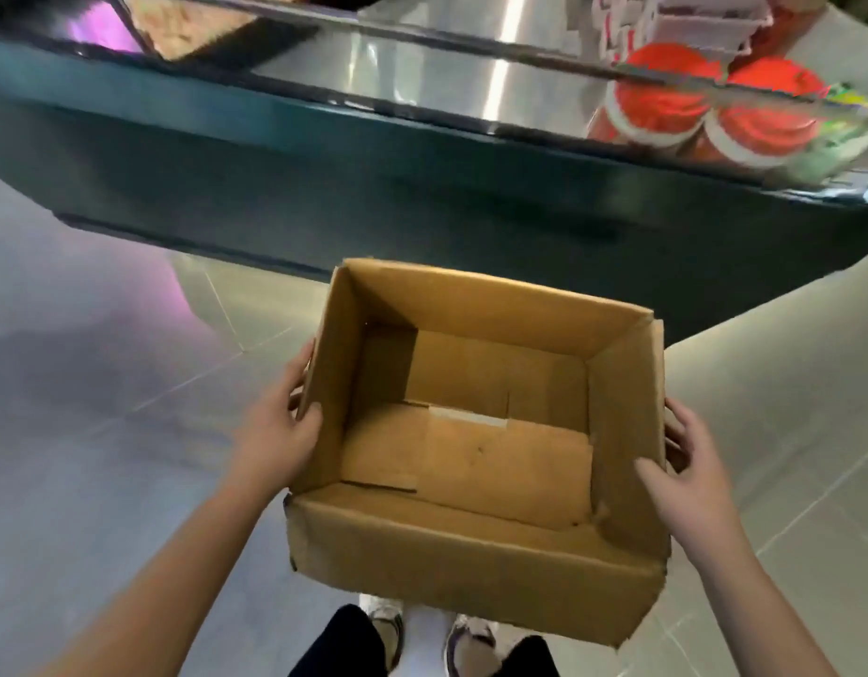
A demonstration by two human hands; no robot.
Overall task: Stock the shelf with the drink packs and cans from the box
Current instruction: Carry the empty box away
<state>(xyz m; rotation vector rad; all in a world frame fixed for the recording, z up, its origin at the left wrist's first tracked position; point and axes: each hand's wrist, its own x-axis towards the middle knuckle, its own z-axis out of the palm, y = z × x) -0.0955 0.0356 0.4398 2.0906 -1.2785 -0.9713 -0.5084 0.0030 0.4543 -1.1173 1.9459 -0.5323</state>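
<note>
The left hand and right hand each curl their fingers round a side of the brown box (its top is open) by the shelf.

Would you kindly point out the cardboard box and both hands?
cardboard box point(471, 456): head view, bare inner floor
left hand point(275, 432): head view, back of hand
right hand point(685, 478): head view, back of hand

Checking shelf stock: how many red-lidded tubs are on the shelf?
2 red-lidded tubs, side by side at the right end of the shelf: the left tub and the right tub. Others may be hidden behind them.
</note>
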